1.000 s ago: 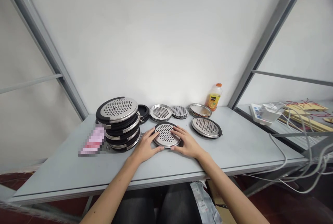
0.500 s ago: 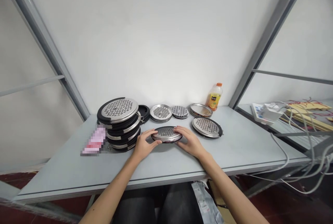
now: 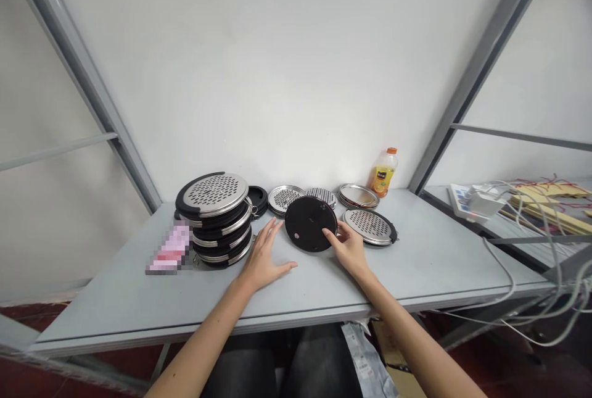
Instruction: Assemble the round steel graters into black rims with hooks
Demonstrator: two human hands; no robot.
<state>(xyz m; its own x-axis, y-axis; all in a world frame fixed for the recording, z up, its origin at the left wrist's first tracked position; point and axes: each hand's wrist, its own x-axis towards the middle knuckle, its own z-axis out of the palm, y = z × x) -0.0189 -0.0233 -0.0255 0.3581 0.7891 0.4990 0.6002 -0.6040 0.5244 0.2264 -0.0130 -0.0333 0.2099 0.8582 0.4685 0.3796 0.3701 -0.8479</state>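
My right hand [image 3: 349,248] grips the right edge of a round grater [image 3: 309,225], thumb on the near face. The grater is tilted up, showing its smooth black underside with a small pinkish mark at the lower left. Fingers spread, my left hand [image 3: 267,257] hovers left of the grater, apart from it and holding nothing. Just beyond that hand rises a stack of round graters [image 3: 219,219] with silver perforated tops and black rims. Another round perforated grater [image 3: 370,226] lies flat to the right of my right hand.
Along the wall sit a black ring [image 3: 257,198], silver grater plates [image 3: 284,199], a slotted disc [image 3: 322,195], plain silver discs [image 3: 358,195] and a juice bottle [image 3: 384,174]. A blurred pink item [image 3: 170,250] lies left. White cables [image 3: 502,262] hang over the table's right side.
The grater between my hands has been tipped up so its black underside faces me. My left hand has let go of it and opened; my right hand keeps hold.
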